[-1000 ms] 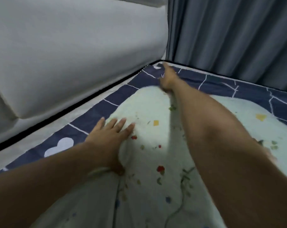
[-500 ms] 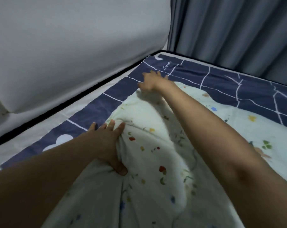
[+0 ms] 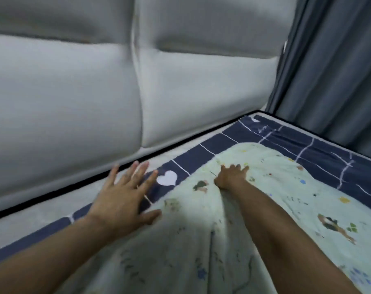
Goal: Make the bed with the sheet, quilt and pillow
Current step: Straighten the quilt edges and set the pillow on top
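Observation:
A pale green quilt point(image 3: 265, 200) printed with small flowers and animals lies over a navy sheet point(image 3: 320, 153) with white lines and a white heart. My left hand point(image 3: 125, 196) is spread flat with straight fingers at the quilt's left edge, over the sheet border and the bare mattress. My right hand point(image 3: 231, 177) rests on the quilt near its top edge, fingers forward, pressing into the fabric; whether it grips the cloth is unclear. No pillow is in view.
A padded grey headboard point(image 3: 74, 98) runs along the left and back. Grey curtains point(image 3: 339, 71) hang at the right, close to the mattress corner. A strip of bare grey mattress point(image 3: 31, 217) shows between sheet and headboard.
My left hand let go of the quilt's edge and opened flat. My right hand drew back from the far corner toward me. The view swung left toward the headboard.

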